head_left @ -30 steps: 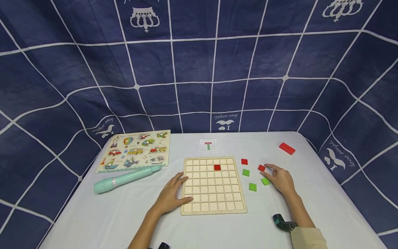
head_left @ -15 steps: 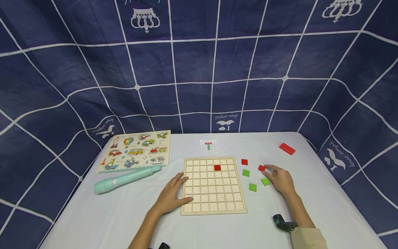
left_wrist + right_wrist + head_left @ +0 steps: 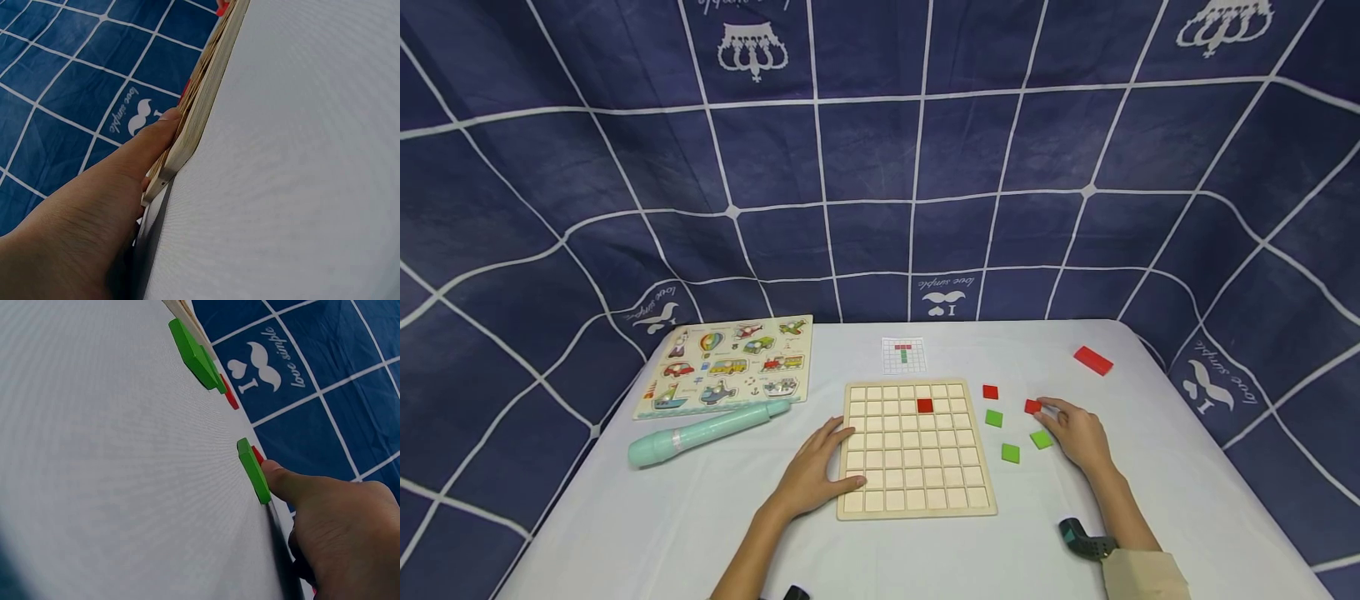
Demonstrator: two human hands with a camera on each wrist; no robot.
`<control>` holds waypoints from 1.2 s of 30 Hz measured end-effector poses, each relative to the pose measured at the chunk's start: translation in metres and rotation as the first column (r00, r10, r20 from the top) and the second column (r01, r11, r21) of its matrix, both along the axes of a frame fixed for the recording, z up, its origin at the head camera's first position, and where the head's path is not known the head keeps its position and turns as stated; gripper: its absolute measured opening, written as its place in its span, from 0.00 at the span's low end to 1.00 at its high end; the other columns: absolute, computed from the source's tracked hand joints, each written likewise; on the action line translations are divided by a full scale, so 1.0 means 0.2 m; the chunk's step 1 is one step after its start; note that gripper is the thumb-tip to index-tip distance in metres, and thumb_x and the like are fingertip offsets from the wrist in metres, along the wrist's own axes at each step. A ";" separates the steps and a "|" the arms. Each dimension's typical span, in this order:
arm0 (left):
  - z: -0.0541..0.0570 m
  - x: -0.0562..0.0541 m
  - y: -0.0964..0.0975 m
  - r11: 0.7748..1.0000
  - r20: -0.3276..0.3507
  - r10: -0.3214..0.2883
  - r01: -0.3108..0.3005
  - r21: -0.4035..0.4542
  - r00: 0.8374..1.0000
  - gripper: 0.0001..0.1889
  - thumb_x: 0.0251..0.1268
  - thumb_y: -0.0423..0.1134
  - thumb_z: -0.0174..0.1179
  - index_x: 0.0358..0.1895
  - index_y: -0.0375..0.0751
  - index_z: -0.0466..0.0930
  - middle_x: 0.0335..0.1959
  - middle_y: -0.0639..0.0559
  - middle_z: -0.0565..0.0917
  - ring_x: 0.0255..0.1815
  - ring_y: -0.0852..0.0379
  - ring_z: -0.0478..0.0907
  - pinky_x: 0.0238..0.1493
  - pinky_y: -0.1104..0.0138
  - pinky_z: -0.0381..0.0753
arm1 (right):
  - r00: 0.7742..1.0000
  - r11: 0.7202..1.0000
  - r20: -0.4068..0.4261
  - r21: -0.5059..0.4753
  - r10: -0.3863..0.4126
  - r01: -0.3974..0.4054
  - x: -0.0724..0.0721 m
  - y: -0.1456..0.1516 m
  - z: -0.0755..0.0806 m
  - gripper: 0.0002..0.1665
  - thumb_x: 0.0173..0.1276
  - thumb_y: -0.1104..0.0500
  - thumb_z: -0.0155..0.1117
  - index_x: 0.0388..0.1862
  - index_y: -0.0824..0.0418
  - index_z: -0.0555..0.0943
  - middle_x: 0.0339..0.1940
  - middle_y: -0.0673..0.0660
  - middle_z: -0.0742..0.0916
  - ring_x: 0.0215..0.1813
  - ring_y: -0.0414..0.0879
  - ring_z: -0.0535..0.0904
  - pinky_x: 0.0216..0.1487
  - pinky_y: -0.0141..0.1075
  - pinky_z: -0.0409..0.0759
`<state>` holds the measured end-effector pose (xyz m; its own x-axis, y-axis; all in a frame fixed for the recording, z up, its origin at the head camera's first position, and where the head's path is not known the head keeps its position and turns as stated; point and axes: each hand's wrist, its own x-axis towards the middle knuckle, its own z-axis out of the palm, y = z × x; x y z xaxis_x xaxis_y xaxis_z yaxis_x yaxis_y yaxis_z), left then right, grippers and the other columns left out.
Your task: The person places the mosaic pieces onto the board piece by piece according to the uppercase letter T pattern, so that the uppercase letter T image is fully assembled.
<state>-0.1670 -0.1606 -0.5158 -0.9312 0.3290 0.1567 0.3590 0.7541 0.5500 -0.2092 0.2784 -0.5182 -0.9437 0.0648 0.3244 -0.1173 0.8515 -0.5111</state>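
In the head view, a wooden grid board [image 3: 917, 437] lies flat with one red tile [image 3: 925, 406] in an upper cell. My left hand [image 3: 811, 471] rests along its left side, fingers spread, thumb on the frame. The left wrist view shows the thumb [image 3: 167, 117] against the board's edge [image 3: 200, 119]. On the right, my right hand [image 3: 1077, 433] pinches another red tile [image 3: 1032, 407] between thumb and index finger, at table level. A green tile [image 3: 1041, 439] lies just below that hand. In the right wrist view this green tile [image 3: 253, 472] partly hides the red one.
A third loose red tile [image 3: 990, 392] and two green tiles [image 3: 994, 418] [image 3: 1011, 453] lie between board and right hand. Farther back are a red block [image 3: 1093, 360] and a small pattern card [image 3: 904, 356]. A vehicle puzzle [image 3: 730, 367] and a mint-green microphone-shaped object [image 3: 707, 432] lie left.
My right thumb has drawn in toward the index finger, onto the red tile. The left hand and the board keep their places.
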 end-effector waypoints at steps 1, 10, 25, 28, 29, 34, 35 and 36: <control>0.00 0.00 0.00 1.000 0.000 -0.002 0.002 0.003 1.000 0.44 0.46 0.68 0.61 0.67 0.50 0.64 0.71 0.50 0.57 0.70 0.45 0.53 0.62 0.46 0.59 | 1.000 1.000 -0.005 -0.002 0.005 -0.005 0.00 0.00 0.00 0.20 0.59 0.54 0.68 0.49 0.62 0.81 0.09 0.49 0.64 0.15 0.42 0.57 0.18 0.33 0.56; 0.01 0.00 0.01 1.000 0.005 -0.007 0.007 0.002 1.000 0.44 0.46 0.68 0.61 0.67 0.49 0.64 0.71 0.50 0.57 0.70 0.45 0.53 0.63 0.47 0.59 | 1.000 1.000 -0.011 -0.008 0.009 -0.009 0.01 -0.01 0.02 0.21 0.60 0.51 0.67 0.49 0.60 0.81 0.09 0.49 0.65 0.14 0.42 0.58 0.17 0.32 0.57; 0.01 0.01 0.01 1.000 0.036 0.019 -0.018 -0.007 0.999 0.53 0.45 0.69 0.60 0.72 0.42 0.53 0.71 0.45 0.55 0.70 0.44 0.51 0.65 0.48 0.56 | 0.994 0.994 -0.034 0.041 0.102 -0.101 -0.01 -0.22 0.04 0.21 0.59 0.50 0.68 0.49 0.58 0.82 0.08 0.46 0.64 0.14 0.40 0.56 0.15 0.31 0.55; 0.01 0.01 0.01 1.000 0.042 0.029 -0.028 -0.010 0.999 0.54 0.45 0.70 0.60 0.72 0.40 0.52 0.72 0.45 0.54 0.71 0.45 0.51 0.65 0.48 0.55 | 0.990 0.991 -0.045 0.043 0.131 -0.129 -0.02 -0.28 0.04 0.20 0.59 0.50 0.68 0.48 0.58 0.82 0.08 0.45 0.64 0.14 0.39 0.56 0.15 0.31 0.55; 0.01 0.01 0.01 0.999 0.042 0.032 -0.031 -0.010 0.999 0.54 0.45 0.70 0.60 0.72 0.40 0.52 0.72 0.45 0.54 0.71 0.45 0.51 0.65 0.49 0.55 | 0.989 0.990 -0.047 0.041 0.140 -0.138 -0.03 -0.30 0.04 0.20 0.59 0.50 0.67 0.48 0.58 0.83 0.08 0.45 0.64 0.13 0.39 0.56 0.15 0.31 0.55; 0.01 0.01 0.01 0.999 0.043 0.035 -0.035 -0.005 0.998 0.54 0.46 0.69 0.60 0.71 0.39 0.53 0.72 0.46 0.54 0.71 0.45 0.50 0.66 0.49 0.55 | 0.978 0.980 -0.057 0.018 0.201 -0.200 -0.05 -0.39 0.05 0.20 0.60 0.49 0.66 0.48 0.57 0.83 0.08 0.43 0.63 0.13 0.37 0.54 0.15 0.30 0.54; 0.01 0.01 0.01 0.999 0.044 0.034 -0.034 -0.007 0.998 0.54 0.46 0.69 0.60 0.71 0.40 0.53 0.72 0.46 0.54 0.71 0.45 0.50 0.66 0.49 0.55 | 0.975 0.977 -0.056 0.015 0.213 -0.213 -0.05 -0.41 0.05 0.19 0.60 0.49 0.66 0.48 0.56 0.83 0.08 0.43 0.63 0.13 0.36 0.54 0.15 0.30 0.54; 0.01 0.01 0.01 0.999 0.045 0.033 -0.033 -0.007 0.998 0.53 0.46 0.69 0.60 0.71 0.40 0.52 0.72 0.46 0.54 0.71 0.45 0.50 0.66 0.49 0.55 | 0.973 0.975 -0.055 0.012 0.224 -0.224 -0.06 -0.43 0.04 0.19 0.61 0.48 0.65 0.48 0.56 0.83 0.08 0.43 0.63 0.13 0.36 0.54 0.15 0.30 0.54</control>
